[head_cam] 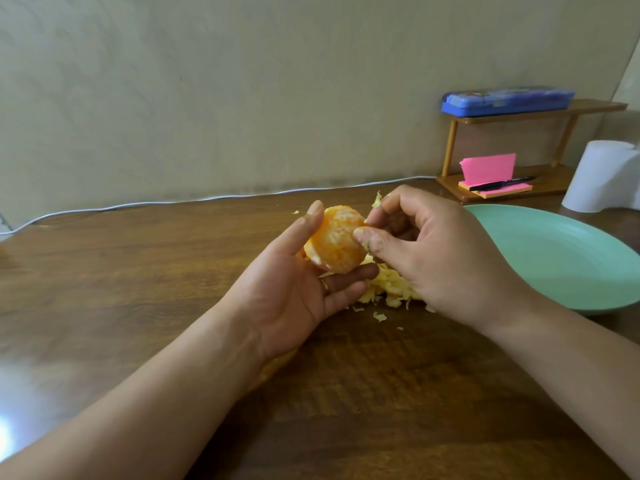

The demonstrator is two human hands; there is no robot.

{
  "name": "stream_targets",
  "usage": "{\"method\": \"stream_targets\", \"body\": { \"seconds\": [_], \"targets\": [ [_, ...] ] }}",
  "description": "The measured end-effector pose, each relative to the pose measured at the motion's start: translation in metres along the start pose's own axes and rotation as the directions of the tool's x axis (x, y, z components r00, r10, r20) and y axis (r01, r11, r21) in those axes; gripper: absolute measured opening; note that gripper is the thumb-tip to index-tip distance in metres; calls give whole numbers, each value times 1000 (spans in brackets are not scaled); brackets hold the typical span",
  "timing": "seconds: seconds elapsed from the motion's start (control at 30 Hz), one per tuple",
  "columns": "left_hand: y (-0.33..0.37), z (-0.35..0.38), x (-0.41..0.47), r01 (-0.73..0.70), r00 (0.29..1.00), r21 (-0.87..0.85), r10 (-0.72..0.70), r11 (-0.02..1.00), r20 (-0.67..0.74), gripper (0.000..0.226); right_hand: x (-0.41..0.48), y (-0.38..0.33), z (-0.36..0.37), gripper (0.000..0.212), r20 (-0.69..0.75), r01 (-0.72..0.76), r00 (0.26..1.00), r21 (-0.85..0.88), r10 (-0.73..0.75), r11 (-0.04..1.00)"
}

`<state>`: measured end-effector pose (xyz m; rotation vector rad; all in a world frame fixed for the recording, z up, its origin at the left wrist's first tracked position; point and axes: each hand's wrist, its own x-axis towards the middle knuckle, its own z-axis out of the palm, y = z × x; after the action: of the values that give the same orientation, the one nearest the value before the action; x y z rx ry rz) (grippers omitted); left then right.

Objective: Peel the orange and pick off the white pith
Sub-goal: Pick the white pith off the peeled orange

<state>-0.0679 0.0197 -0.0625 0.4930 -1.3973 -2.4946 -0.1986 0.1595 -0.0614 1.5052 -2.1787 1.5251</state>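
A peeled orange (pixel 335 242) with pale streaks of pith sits in my left hand (pixel 294 285), held between the thumb on its left side and the fingers curled under it. My right hand (pixel 429 251) is at the orange's right side, its thumb and forefinger tips pinched together against the fruit's surface. A heap of yellow peel and pith scraps (pixel 388 287) lies on the wooden table (pixel 138 271) just below and behind both hands, partly hidden by my right hand.
A pale green plate (pixel 561 258) lies to the right. Behind it stands a small wooden shelf (pixel 540 112) with a blue pencil case (pixel 507 100), pink sticky notes (pixel 488 168) and a pen (pixel 502 183). A white paper roll (pixel 604 176) is far right. A white cable (pixel 138 204) runs along the wall.
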Motion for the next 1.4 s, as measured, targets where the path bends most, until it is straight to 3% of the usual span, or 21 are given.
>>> {"method": "stream_targets", "body": {
  "seconds": [0.37,0.7,0.97,1.17,1.27,1.4],
  "targets": [
    [-2,2,0,-90,996,-62,90,994,-6,56,-5,-10,0,11,12,36,999,-29,-35,999],
    [-10,6,2,-197,978,58,200,979,-56,53,-6,-5,5,10,11,47,999,-166,-46,985],
    [-1,0,1,-68,996,-116,73,991,41,66,-1,0,0,9,-28,1,1000,-5,-1,1000],
    [2,-4,2,5,999,-95,-2,995,37,68,-4,-8,-1,17,13,45,999,43,-45,998],
    [2,-2,0,57,998,-87,-54,995,33,71,-5,-9,-2,30,53,73,996,38,-75,997],
    [1,-1,-2,106,992,-35,-103,994,67,86,-5,-10,-4,62,211,80,974,17,-82,997]
  ]
}}
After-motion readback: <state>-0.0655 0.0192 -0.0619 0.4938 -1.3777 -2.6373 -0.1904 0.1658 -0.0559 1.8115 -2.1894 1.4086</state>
